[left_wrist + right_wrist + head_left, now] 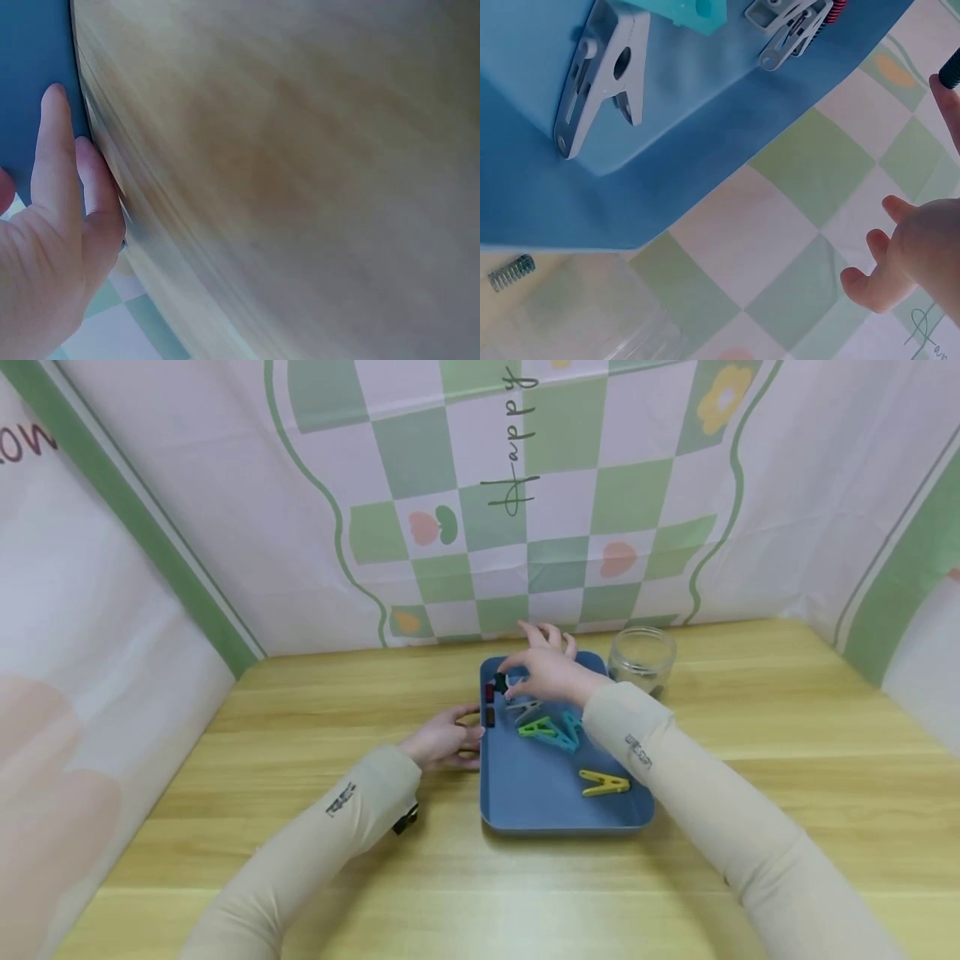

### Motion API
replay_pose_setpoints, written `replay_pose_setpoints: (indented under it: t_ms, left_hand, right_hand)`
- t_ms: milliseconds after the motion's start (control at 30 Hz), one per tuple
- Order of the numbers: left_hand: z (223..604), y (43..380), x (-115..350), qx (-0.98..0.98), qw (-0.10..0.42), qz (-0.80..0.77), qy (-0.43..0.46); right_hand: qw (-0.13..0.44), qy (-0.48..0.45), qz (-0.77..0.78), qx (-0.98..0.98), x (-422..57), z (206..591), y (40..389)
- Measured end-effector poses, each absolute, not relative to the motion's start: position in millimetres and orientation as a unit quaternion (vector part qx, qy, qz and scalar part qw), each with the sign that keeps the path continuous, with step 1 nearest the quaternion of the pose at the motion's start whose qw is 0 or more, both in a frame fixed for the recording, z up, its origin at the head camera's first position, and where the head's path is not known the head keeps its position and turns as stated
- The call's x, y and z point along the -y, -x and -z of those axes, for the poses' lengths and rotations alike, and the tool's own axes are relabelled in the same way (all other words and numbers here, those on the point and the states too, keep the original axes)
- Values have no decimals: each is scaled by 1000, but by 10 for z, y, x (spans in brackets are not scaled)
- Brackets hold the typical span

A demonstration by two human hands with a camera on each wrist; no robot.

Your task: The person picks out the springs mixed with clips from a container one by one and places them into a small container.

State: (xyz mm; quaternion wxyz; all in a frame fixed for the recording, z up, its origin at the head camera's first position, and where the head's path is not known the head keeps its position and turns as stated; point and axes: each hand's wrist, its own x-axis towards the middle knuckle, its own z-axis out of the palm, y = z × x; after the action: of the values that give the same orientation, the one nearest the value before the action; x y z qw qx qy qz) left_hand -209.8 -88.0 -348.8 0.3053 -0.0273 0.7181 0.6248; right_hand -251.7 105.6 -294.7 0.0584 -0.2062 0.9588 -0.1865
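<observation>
My right hand (551,670) reaches over the far end of the blue tray (528,789) and pinches a dark coil spring (951,71) between thumb and index finger; its other fingers stick out. Outside the tray, my left hand (450,739) rests against its left wall with fingers extended, some under the tray in the left wrist view. A red spring (490,693) and a brown spring (491,717) lie along that wall. Grey clothespins (607,75), a green clothespin (536,727), teal clothespins (558,739) and a yellow clothespin (603,783) are spread over the tray floor.
A clear glass jar (641,667) stands just right of the tray's far corner, with a small spring (511,274) showing at its base. The wooden table (337,685) ends at a checkered cloth backdrop (495,560).
</observation>
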Motion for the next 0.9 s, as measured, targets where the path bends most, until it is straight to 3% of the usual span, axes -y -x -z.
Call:
replay_pose_setpoints:
  t_ms: [900]
  left_hand:
    - [3489, 2087, 875, -713, 300, -633, 28]
  right_hand:
    - [37, 216, 175, -960, -1391, 2860, 2429]
